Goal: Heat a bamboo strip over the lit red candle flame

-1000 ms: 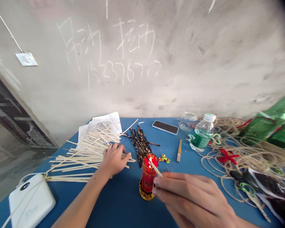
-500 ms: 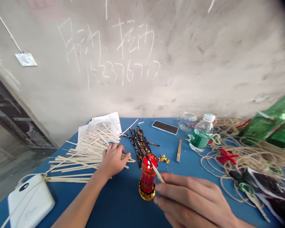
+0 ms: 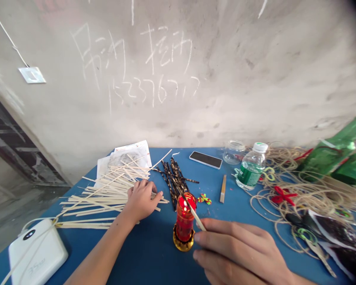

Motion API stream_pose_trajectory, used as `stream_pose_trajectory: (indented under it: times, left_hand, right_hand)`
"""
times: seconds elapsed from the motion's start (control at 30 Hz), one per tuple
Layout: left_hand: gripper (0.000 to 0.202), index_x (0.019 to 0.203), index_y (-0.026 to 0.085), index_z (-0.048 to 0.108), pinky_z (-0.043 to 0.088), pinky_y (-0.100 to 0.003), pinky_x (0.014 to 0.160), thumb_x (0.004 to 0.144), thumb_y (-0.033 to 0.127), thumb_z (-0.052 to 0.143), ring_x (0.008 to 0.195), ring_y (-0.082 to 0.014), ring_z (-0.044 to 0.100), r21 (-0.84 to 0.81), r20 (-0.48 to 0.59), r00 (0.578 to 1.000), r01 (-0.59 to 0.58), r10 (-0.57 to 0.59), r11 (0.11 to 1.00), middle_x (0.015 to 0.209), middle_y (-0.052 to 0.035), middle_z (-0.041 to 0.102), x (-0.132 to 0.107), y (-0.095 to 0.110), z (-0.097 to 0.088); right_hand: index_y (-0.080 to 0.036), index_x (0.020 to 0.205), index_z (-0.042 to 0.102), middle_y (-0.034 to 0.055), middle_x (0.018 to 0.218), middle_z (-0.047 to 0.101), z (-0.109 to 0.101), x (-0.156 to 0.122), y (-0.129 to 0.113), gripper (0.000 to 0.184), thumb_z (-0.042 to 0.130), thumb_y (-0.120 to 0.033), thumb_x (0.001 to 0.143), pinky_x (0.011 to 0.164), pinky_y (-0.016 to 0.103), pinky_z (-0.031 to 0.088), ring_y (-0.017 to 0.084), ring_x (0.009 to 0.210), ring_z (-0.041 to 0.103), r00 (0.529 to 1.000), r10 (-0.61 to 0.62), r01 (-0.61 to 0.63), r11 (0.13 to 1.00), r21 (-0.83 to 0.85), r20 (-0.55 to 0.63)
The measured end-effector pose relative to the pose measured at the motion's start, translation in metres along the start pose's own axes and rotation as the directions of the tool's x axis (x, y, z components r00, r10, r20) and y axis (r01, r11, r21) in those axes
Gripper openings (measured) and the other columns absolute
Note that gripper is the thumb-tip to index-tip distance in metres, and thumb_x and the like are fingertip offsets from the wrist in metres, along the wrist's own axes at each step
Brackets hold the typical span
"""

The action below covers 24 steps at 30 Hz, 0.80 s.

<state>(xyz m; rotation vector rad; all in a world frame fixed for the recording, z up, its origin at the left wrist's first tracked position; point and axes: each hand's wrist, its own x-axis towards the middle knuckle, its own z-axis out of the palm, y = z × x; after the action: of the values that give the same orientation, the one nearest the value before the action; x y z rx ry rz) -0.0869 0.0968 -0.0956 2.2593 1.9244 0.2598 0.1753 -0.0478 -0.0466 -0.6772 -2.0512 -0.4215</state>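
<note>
My right hand pinches the pale end of a thin wooden stick. The stick's darkened far part lies over the top of a lit red candle lamp with a gold base, standing on the blue table. My left hand rests on a pile of pale wooden sticks, thumb apart from the fingers; whether it grips any stick is hidden. Just behind the lamp lies a bundle of sticks scorched in dark bands.
A white power bank with a cable sits front left. Along the back are a phone, a glass jar and a water bottle. Tangled twine and green bottles fill the right. A small wooden block lies near the middle.
Almost nothing differs. My right hand and the stick over the lamp have barely shifted, and my left hand stays on the pile.
</note>
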Motion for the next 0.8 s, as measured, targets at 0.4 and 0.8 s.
stream_pose_trajectory:
  times: [0.4,0.8]
  left_hand:
    - [0.020,0.107,0.023,0.068,0.041,-0.057,0.115,0.110,0.041,0.059,0.135,-0.0349,0.056,0.005,0.002,1.000,0.010,-0.010,1.000,0.134,-0.0114,0.067,-0.003,0.003,-0.003]
    - [0.023,0.109,0.023,0.068,0.041,-0.058,0.115,0.109,0.043,0.057,0.137,-0.0363,0.056,0.009,0.008,1.000,0.011,-0.011,1.000,0.135,-0.0126,0.067,-0.008,0.003,-0.006]
  right_hand:
    - [-0.017,0.107,0.082,0.0040,0.108,0.089,-0.013,0.011,0.000,0.022,0.065,-0.004,0.102,0.096,0.018,0.068,0.016,0.105,0.086,0.999,-0.038,0.038,0.994,0.107,-0.005]
    - [-0.019,0.096,0.081,0.0032,0.104,0.088,-0.017,0.000,-0.010,0.035,0.055,0.003,0.090,0.080,0.014,0.065,0.009,0.098,0.086,0.990,0.052,-0.043,0.996,0.074,-0.127]
